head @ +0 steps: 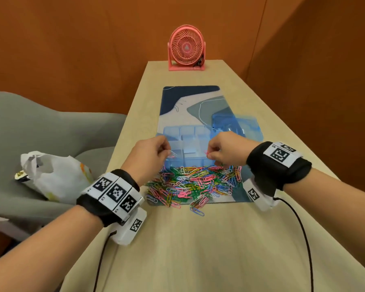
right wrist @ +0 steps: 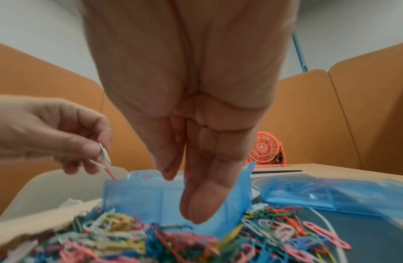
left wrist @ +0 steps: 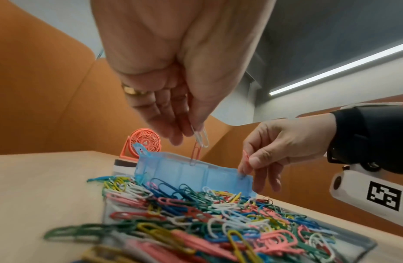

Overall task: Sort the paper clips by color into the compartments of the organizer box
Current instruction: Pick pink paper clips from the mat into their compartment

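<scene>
A translucent blue organizer box (head: 177, 131) lies open on the desk mat, and no clips show in its compartments in the head view. In front of it lies a heap of mixed-colour paper clips (head: 192, 182). My left hand (head: 167, 153) hovers over the box's left side and pinches a white clip (left wrist: 201, 137), with a red clip (left wrist: 195, 154) hanging from it. My right hand (head: 210, 154) is over the box's right side and pinches a pink clip (left wrist: 245, 162) between thumb and forefinger. In the right wrist view the pinched clip is hidden behind my fingers (right wrist: 203, 204).
The box's blue lid (head: 240, 125) lies on the mat (head: 190, 98) to the right of the box. A pink fan (head: 187, 49) stands at the table's far end. A grey chair (head: 30, 127) holding a white bag (head: 55, 175) is on the left. Black cables (head: 299, 228) trail from both wrists.
</scene>
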`<state>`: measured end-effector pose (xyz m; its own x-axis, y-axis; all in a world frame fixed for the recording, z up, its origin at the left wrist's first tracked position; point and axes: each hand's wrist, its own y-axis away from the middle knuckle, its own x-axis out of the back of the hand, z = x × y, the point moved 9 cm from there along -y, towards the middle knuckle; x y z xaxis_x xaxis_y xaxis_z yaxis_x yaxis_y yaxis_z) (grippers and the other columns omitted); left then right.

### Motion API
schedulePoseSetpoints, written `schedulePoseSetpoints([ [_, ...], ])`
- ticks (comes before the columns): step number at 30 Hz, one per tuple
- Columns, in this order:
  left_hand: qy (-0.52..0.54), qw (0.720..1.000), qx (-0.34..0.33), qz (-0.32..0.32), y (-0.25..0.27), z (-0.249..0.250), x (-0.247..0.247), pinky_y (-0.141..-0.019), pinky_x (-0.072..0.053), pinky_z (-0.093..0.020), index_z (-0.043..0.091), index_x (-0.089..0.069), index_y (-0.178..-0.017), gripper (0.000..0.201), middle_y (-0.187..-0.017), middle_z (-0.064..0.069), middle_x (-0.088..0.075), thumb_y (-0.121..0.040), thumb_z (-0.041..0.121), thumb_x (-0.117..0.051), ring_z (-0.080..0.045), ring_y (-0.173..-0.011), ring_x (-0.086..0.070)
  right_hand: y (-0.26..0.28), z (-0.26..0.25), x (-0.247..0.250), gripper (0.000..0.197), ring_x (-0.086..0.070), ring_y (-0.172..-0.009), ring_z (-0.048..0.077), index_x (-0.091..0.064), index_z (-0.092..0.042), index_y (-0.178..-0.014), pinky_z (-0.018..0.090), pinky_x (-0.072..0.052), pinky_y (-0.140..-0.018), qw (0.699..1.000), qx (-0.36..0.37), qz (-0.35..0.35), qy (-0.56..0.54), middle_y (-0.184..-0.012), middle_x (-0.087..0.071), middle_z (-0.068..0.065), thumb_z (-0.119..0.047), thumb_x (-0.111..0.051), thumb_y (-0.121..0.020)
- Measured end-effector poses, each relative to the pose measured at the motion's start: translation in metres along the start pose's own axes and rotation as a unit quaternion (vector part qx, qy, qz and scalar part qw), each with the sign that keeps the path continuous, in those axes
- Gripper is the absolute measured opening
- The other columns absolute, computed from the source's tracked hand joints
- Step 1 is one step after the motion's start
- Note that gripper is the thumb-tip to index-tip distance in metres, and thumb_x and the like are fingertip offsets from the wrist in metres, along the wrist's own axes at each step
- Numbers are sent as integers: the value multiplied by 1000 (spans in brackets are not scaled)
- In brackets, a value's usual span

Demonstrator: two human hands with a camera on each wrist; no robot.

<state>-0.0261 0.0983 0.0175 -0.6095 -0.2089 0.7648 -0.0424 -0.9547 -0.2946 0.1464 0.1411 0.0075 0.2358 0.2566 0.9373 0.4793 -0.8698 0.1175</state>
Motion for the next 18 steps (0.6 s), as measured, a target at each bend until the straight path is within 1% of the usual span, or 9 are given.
schedulePoseSetpoints([
  [3,-12,1000,8,4,2,-2,4,-64,-43,-27,12,-63,-86,4,-74,0,-63,-89,14,-62,-19,-71,-58,-1,2,-1,19,-58,-55,11,-63,-13,-74,15,-38,-50,1000,-15,20,-12,-68,-65,2,-19,-59,-91],
  [6,4,1000,21,18,0,-5,5,-65,-47,-29,14,-61,-84,6,-74,-1,-63,-90,13,-60,-20,-70,-61,-1,2,-2,16,-60,-58,11,-66,-11,-73,12,-36,-49,999,-23,28,-25,-68,-67,3,-17,-62,-88],
  [9,10,999,17,32,-1,-3,1,-64,-46,-29,15,-60,-84,6,-75,0,-63,-90,13,-60,-20,-70,-60,1,5,-4,13,-64,-67,15,-68,-12,-73,14,-40,-52,998,-27,24,-45,-76,-72,6,-15,-65,-85],
  [10,5,999,13,36,-1,-1,0,-64,-45,-28,15,-61,-85,5,-75,0,-63,-90,13,-61,-20,-70,-59,1,8,-4,12,-65,-66,14,-68,-12,-74,15,-42,-53,998,-29,25,-53,-77,-72,7,-15,-65,-86],
  [12,-7,999,6,42,-3,1,-1,-66,-45,-28,14,-62,-88,3,-77,1,-63,-90,14,-61,-20,-72,-58,1,12,-3,12,-64,-57,9,-68,-12,-78,15,-45,-51,996,-34,28,-75,-77,-71,8,-15,-63,-89],
  [14,-22,998,4,52,-5,1,0,-67,-47,-31,14,-62,-88,3,-79,-1,-64,-90,14,-61,-22,-74,-58,-2,14,-1,15,-64,-51,7,-67,-5,-86,19,-50,-51,995,-36,30,-89,-78,-71,12,-15,-58,-92],
  [16,-44,998,0,35,-5,3,-2,-69,-48,-34,14,-63,-88,4,-80,-3,-66,-90,15,-60,-24,-76,-59,-4,13,0,20,-69,-61,16,-66,2,-92,30,-58,-59,995,-36,22,-92,-78,-70,15,-14,-54,-94],
  [17,-54,998,-5,22,-6,5,-3,-70,-49,-35,14,-63,-87,5,-82,-4,-66,-90,15,-60,-25,-77,-59,-5,13,0,20,-70,-64,21,-66,1,-95,33,-59,-61,994,-37,17,-98,-77,-70,12,-14,-53,-95],
  [18,-63,998,-10,11,-8,8,-3,-70,-49,-36,13,-64,-88,6,-83,-4,-67,-90,15,-59,-25,-78,-59,-5,13,1,20,-70,-67,23,-66,0,-99,33,-59,-60,994,-38,13,-103,-79,-69,9,-13,-51,-96],
])
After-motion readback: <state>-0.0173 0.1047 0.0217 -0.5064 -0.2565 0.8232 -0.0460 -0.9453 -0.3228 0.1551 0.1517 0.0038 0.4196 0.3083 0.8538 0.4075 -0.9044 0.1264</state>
